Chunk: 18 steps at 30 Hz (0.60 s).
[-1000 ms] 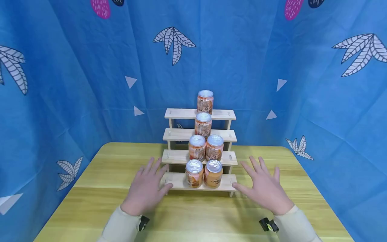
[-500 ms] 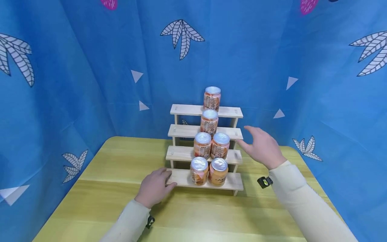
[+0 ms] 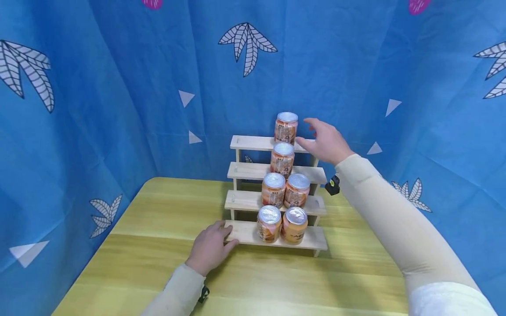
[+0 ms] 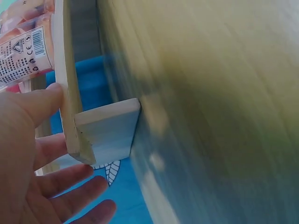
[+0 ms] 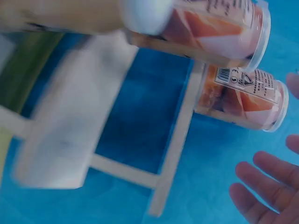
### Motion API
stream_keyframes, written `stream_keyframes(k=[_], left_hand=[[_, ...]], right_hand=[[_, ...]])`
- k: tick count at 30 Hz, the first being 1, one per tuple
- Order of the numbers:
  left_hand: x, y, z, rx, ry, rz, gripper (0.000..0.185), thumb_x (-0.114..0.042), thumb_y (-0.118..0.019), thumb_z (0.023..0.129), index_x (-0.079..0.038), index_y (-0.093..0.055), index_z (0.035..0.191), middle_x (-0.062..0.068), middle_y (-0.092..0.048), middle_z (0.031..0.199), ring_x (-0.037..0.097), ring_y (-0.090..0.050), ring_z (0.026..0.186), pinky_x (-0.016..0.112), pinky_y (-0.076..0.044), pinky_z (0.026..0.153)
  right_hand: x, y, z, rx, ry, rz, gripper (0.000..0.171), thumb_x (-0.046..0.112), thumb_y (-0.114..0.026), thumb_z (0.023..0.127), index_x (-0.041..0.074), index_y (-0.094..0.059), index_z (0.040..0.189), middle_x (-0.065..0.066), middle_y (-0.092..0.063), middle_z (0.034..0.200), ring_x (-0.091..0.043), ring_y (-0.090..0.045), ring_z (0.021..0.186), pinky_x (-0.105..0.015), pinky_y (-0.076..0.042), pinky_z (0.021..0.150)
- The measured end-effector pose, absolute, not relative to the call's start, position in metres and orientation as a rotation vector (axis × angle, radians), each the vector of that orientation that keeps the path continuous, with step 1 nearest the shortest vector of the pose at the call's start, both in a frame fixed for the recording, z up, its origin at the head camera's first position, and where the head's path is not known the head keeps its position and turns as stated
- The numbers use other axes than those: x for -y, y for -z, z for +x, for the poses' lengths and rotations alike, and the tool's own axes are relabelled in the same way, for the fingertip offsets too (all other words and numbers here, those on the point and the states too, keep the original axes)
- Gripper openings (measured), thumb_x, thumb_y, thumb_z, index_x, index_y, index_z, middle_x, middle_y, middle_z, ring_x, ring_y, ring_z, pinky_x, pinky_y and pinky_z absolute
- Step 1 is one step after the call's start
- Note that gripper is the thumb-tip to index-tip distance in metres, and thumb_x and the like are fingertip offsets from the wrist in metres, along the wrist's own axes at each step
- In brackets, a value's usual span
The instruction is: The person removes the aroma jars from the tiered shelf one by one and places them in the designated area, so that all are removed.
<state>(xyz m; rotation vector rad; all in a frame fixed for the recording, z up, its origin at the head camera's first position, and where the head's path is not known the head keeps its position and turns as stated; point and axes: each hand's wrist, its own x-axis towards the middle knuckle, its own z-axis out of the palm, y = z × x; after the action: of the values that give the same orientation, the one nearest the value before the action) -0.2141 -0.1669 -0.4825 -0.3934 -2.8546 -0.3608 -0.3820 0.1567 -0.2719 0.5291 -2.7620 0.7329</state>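
A light wooden four-step stand (image 3: 250, 201) holds several small cans with clear sides, silver lids and orange labels. My left hand (image 3: 209, 246) rests at the left end of the lowest shelf. In the left wrist view, the thumb and index finger of that hand (image 4: 28, 149) touch the board, while the other fingers extend past its end. My right hand (image 3: 325, 141) is raised at the top shelf, thumb and fingers spread just right of the topmost can (image 3: 286, 128). In the right wrist view, a gap separates the fingers (image 5: 266, 175) from that can (image 5: 243, 98).
Below the topmost can stand one can (image 3: 282, 160) on the second shelf, two on the third and two on the lowest, including a front right can (image 3: 294, 226). A blue patterned curtain (image 3: 158, 79) hangs behind the yellow wooden table (image 3: 158, 219).
My right hand has risen from beside the lower shelves to the topmost can. My left hand has moved in to the lowest shelf's left end. The head view has shifted, placing the stand farther right.
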Motion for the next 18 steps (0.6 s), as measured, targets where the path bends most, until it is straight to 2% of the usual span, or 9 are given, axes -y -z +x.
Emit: stream_keyframes(k=[4, 9, 14, 18], left_hand=[[0.163, 0.488, -0.213, 2.826, 0.373, -0.401, 0.052, -0.047, -0.07, 0.093, -0.005, -0.072, 0.124, 0.022, -0.062, 0.133, 0.039, -0.061, 0.121, 0.052, -0.055, 0.094], [0.158, 0.494, -0.212, 2.807, 0.416, -0.391, 0.054, -0.047, -0.07, 0.093, -0.005, -0.07, 0.127, 0.021, -0.062, 0.133, 0.038, -0.062, 0.118, 0.051, -0.055, 0.093], [0.16, 0.495, -0.211, 2.82, 0.444, -0.366, 0.056, -0.049, -0.068, 0.094, -0.007, -0.068, 0.131, 0.021, -0.059, 0.138, 0.039, -0.061, 0.121, 0.053, -0.054, 0.095], [0.165, 0.492, -0.211, 2.825, 0.448, -0.368, 0.056, -0.05, -0.068, 0.093, -0.008, -0.069, 0.13, 0.02, -0.059, 0.138, 0.039, -0.062, 0.12, 0.052, -0.055, 0.094]], right_hand=[[-0.145, 0.261, -0.401, 2.767, -0.759, 0.555, 0.081, 0.054, -0.061, 0.095, 0.015, -0.03, 0.159, -0.018, -0.049, 0.148, -0.036, -0.05, 0.131, -0.058, -0.046, 0.101], [-0.133, 0.256, -0.421, 2.753, -0.791, 0.621, 0.086, 0.055, -0.067, 0.092, 0.016, -0.029, 0.159, -0.015, -0.055, 0.137, -0.031, -0.054, 0.12, -0.053, -0.047, 0.098], [-0.126, 0.26, -0.432, 2.794, -0.831, 0.624, 0.09, 0.054, -0.071, 0.089, 0.017, -0.028, 0.16, -0.015, -0.05, 0.146, -0.031, -0.053, 0.124, -0.053, -0.047, 0.102], [-0.122, 0.265, -0.437, 2.813, -0.887, 0.615, 0.091, 0.048, -0.075, 0.088, 0.018, -0.027, 0.16, -0.016, -0.049, 0.146, -0.032, -0.053, 0.125, -0.053, -0.048, 0.102]])
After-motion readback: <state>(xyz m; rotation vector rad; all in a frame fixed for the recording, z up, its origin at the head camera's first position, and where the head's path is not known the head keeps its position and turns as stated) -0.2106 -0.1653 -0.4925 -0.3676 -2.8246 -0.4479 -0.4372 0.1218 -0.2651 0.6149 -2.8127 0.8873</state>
